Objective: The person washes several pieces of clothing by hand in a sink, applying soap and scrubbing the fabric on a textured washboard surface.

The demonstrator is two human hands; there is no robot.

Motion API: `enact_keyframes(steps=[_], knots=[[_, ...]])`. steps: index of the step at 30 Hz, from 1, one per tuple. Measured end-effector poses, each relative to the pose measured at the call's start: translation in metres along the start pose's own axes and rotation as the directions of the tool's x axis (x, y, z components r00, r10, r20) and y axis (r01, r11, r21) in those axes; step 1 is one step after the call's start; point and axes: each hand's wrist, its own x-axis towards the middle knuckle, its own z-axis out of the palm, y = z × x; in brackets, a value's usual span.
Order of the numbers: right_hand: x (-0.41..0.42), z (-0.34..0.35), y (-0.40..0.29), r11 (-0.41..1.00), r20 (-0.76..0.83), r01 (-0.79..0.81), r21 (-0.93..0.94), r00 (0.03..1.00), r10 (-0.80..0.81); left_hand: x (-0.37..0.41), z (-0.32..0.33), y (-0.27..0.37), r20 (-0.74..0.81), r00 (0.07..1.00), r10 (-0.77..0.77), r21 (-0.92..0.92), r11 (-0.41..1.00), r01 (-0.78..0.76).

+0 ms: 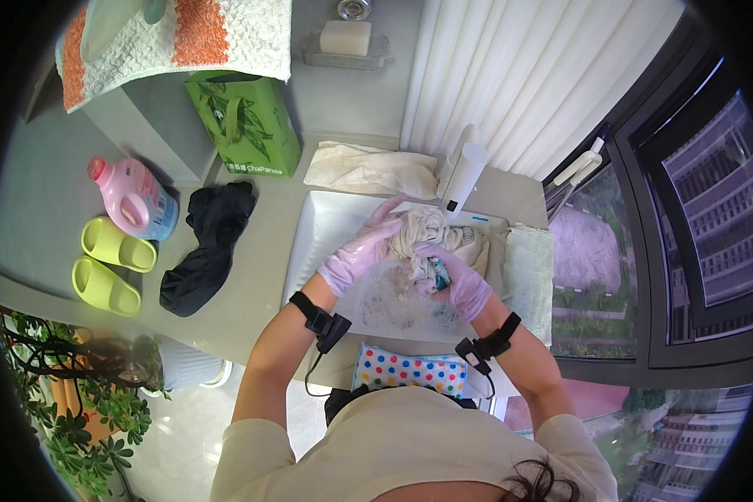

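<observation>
A bunched, wet off-white cloth garment [427,229] with a blue-green patch is held above a white sink basin [298,251]. My left hand [367,248], in a thin translucent pink glove, presses against the garment's left side, its fingers partly hidden behind the fabric. My right hand [455,279], gloved alike, grips the lower part of the bundle around the blue-green patch. Sudsy water [401,304] lies in the basin below. Just behind the garment stands a white faucet [464,176].
A folded cream towel [370,169] lies behind the basin, a pale cloth [530,282] at its right. Leftward on the counter are a black garment [210,251], a green bag [245,125], a pink detergent bottle [135,197] and yellow-green slippers [106,298]. A dotted cloth [411,370] hangs in front.
</observation>
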Motion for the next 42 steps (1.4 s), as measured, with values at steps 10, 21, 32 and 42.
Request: enact_keyframes(steps=[10,21,32,42], knots=[[-0.025,0.028,0.021,0.988,0.079,-0.149,-0.035,0.985,0.151,-0.013,-0.004,-0.015,0.012,0.968,-0.251,0.014,0.968,0.251],[0.041,-0.069,0.052,0.404,-0.148,0.036,-0.914,0.898,-0.414,0.013,0.023,-0.045,-0.305,0.916,0.261,0.831,0.542,0.123],[0.009,0.008,0.032,0.824,-0.020,0.218,-0.523,0.963,-0.268,0.003,-0.008,-0.057,-0.545,0.836,0.063,0.309,0.942,0.130],[-0.017,0.016,0.024,0.978,0.035,0.006,-0.206,0.999,0.002,-0.022,0.005,-0.011,0.175,0.979,-0.108,-0.112,0.985,0.129]])
